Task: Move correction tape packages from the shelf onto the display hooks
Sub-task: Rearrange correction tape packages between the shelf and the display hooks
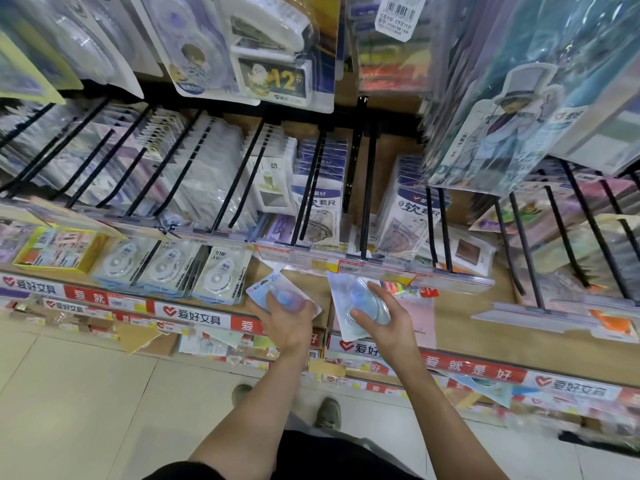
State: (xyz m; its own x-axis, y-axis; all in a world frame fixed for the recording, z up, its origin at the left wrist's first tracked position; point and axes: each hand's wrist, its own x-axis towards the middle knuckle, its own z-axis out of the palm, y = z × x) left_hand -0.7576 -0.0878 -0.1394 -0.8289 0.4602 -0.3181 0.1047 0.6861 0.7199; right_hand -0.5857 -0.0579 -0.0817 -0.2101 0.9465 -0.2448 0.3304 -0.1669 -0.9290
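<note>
My left hand (285,322) grips a blue correction tape package (268,289) just above the wooden shelf (322,296). My right hand (384,318) holds a second clear blister package (349,299) beside it, thumb across its front. Both packages hang below the row of black display hooks (363,188). One hook in the middle, between two stacks of blue soft-ruler packs (320,202), carries nothing. More correction tape packages (218,278) lie in a row on the shelf to the left.
Hooks packed with stationery fill the left and right sides. Large hanging packs (512,98) crowd in from above on the right. A yellow box (55,251) sits on the shelf at far left. Price rails (381,268) run just above my hands. My shoes stand on the tiled floor below.
</note>
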